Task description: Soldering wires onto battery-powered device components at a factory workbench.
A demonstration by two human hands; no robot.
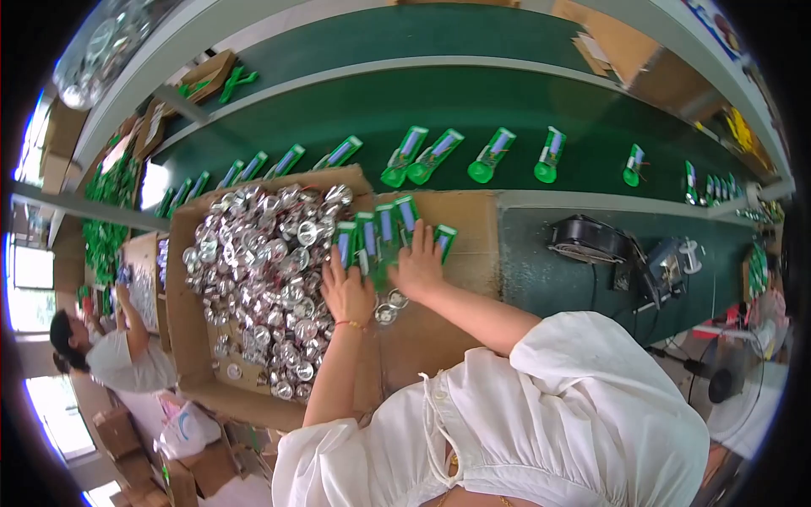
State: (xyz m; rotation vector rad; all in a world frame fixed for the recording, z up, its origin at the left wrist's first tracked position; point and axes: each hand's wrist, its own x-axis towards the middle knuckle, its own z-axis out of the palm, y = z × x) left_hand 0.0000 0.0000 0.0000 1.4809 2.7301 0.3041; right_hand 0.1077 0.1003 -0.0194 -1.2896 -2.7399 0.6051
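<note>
A row of green plastic housings [386,226], each with a pale blue-white strip, lies side by side on cardboard in front of me. My left hand [348,296] rests at the left end of this row, its fingers stretched over the lower parts of the housings. At the right end is my right hand [417,268], fingers extended and spread against the green pieces, thumb toward the middle. Both hands are open and grip nothing that I can see. Below and between them sit a few silver reflector cups [386,314], close to my left wrist.
A cardboard box [193,355] full of silver reflector cups [270,253] stands at left. Beyond runs a green belt [583,165] carrying spaced green housings [492,156]. Black equipment [587,237] and a white spool [691,256] are on the right. Another person [127,359] works far left.
</note>
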